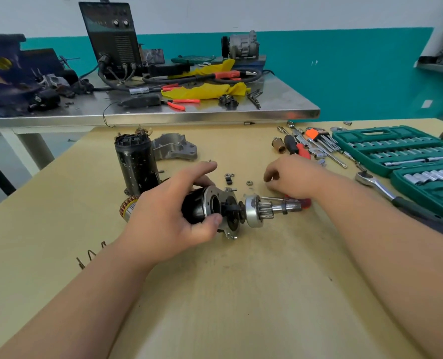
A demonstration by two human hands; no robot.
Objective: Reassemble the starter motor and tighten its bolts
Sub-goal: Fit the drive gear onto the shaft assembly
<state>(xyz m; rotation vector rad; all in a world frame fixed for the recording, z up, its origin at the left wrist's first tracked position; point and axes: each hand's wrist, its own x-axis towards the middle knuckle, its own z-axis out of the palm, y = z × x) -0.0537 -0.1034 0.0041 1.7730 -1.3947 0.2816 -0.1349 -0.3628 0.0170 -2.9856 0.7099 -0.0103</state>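
Observation:
My left hand [168,216] grips a black cylindrical starter part [193,211] with a round metal flange plate [215,194], lying on its side on the wooden table. Its pinion gear and shaft [267,211] stick out to the right. My right hand [295,177] hovers behind the shaft with its fingers curled down near a loose nut [249,182]; I cannot tell whether it pinches anything. Another nut and a small black piece [228,177] lie beside it. The black motor body [135,161] stands upright behind my left hand, and the aluminium nose housing [175,147] lies behind that.
A red-handled screwdriver [304,202] lies under my right hand. A ratchet [378,185], an open green socket set [409,151] and loose tools [316,141] fill the right side. A copper-wound armature [126,207] shows behind my left wrist. A cluttered steel bench [163,112] stands behind.

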